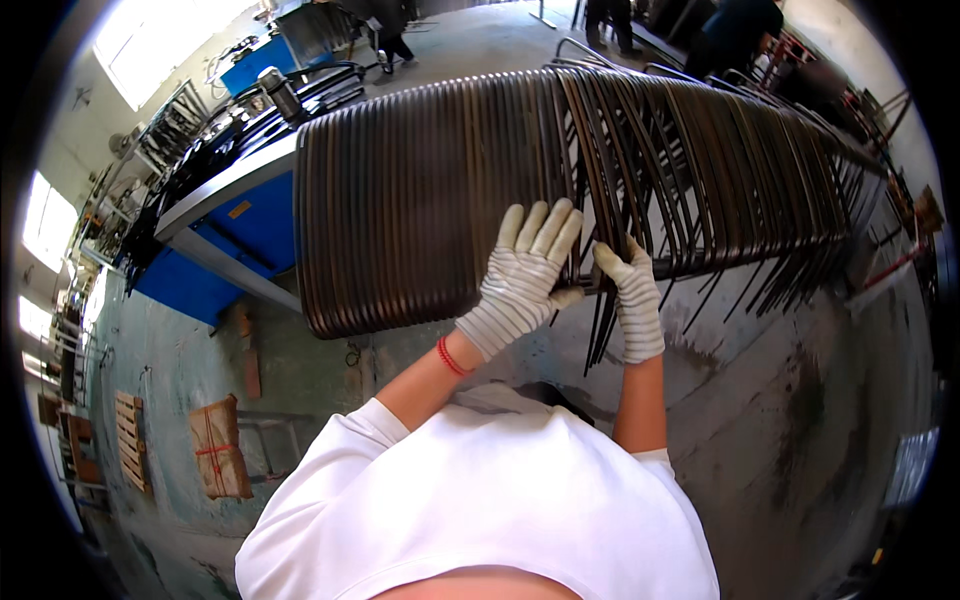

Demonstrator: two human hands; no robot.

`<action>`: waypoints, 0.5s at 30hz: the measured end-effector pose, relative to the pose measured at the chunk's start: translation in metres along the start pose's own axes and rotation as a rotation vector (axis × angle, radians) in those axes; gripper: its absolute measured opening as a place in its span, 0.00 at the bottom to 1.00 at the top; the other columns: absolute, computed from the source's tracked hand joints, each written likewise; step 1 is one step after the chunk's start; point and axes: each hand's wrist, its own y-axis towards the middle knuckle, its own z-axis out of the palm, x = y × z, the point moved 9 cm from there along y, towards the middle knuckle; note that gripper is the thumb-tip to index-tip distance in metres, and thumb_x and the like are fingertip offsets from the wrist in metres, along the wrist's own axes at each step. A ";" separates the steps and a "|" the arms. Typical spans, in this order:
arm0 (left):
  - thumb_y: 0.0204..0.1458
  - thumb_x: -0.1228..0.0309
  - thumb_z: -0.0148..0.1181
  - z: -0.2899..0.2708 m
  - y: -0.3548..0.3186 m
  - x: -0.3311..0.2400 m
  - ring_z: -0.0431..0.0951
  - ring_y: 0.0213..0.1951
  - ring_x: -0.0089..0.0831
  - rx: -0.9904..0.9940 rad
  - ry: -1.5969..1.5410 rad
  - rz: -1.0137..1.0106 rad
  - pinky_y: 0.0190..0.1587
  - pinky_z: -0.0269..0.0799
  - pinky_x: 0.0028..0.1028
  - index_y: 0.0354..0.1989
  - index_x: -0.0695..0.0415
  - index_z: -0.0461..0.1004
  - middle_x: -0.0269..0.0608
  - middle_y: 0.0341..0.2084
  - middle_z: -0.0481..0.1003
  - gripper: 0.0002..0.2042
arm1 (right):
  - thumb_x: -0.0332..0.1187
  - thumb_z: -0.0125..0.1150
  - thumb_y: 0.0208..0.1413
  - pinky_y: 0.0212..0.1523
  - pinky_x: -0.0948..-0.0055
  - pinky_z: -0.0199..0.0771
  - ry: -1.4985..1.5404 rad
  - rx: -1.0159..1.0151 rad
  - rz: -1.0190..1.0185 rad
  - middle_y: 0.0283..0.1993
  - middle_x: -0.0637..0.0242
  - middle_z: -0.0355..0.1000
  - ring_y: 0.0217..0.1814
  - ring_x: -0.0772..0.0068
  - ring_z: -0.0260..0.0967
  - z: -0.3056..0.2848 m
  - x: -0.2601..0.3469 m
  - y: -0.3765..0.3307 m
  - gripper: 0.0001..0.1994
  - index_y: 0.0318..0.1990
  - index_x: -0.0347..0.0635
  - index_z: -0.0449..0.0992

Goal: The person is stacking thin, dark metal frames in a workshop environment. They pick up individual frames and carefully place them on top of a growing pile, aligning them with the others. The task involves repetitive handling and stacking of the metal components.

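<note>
A long row of dark bent metal rods hangs close together in front of me, its left part tightly packed. My left hand, in a striped whitish work glove, lies against the right end of that packed part with its fingers stretched out and its thumb apart. Beside it my right hand, gloved alike, is curled at the lower part of a few slanting bent rods. Its fingertips are partly hidden behind the metal. More bent rods hang to the right, spaced more loosely, with free ends pointing down.
A blue workbench with a grey edge stands at the left, carrying a metal flask and dark parts. A wrapped brown package and a wooden pallet lie on the floor. Other people stand at the far side.
</note>
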 end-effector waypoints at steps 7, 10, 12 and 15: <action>0.31 0.55 0.71 -0.003 -0.002 0.003 0.56 0.64 0.45 -0.007 -0.054 -0.058 0.66 0.47 0.44 0.66 0.56 0.52 0.49 0.64 0.54 0.50 | 0.37 0.68 0.48 0.32 0.83 0.67 0.039 -0.054 0.081 0.31 0.74 0.72 0.28 0.85 0.66 -0.010 0.009 -0.004 0.17 0.43 0.37 0.73; 0.32 0.57 0.71 -0.003 -0.003 0.007 0.56 0.64 0.46 0.001 -0.103 -0.124 0.66 0.48 0.44 0.66 0.54 0.52 0.48 0.65 0.53 0.49 | 0.37 0.68 0.47 0.31 0.83 0.66 0.096 -0.074 0.093 0.28 0.74 0.72 0.27 0.84 0.65 -0.008 0.003 -0.002 0.18 0.43 0.37 0.73; 0.33 0.58 0.71 -0.002 -0.005 0.008 0.55 0.64 0.47 0.018 -0.143 -0.170 0.66 0.49 0.44 0.66 0.53 0.51 0.49 0.64 0.53 0.48 | 0.37 0.68 0.48 0.30 0.83 0.66 0.080 -0.101 0.076 0.27 0.74 0.72 0.25 0.84 0.66 -0.011 -0.002 -0.002 0.17 0.42 0.37 0.73; 0.33 0.60 0.71 -0.005 -0.003 0.007 0.55 0.64 0.48 0.000 -0.157 -0.154 0.67 0.47 0.43 0.66 0.54 0.51 0.50 0.64 0.53 0.48 | 0.38 0.68 0.48 0.28 0.84 0.65 0.296 -0.026 0.075 0.25 0.73 0.71 0.24 0.83 0.66 -0.008 -0.014 0.005 0.17 0.41 0.37 0.73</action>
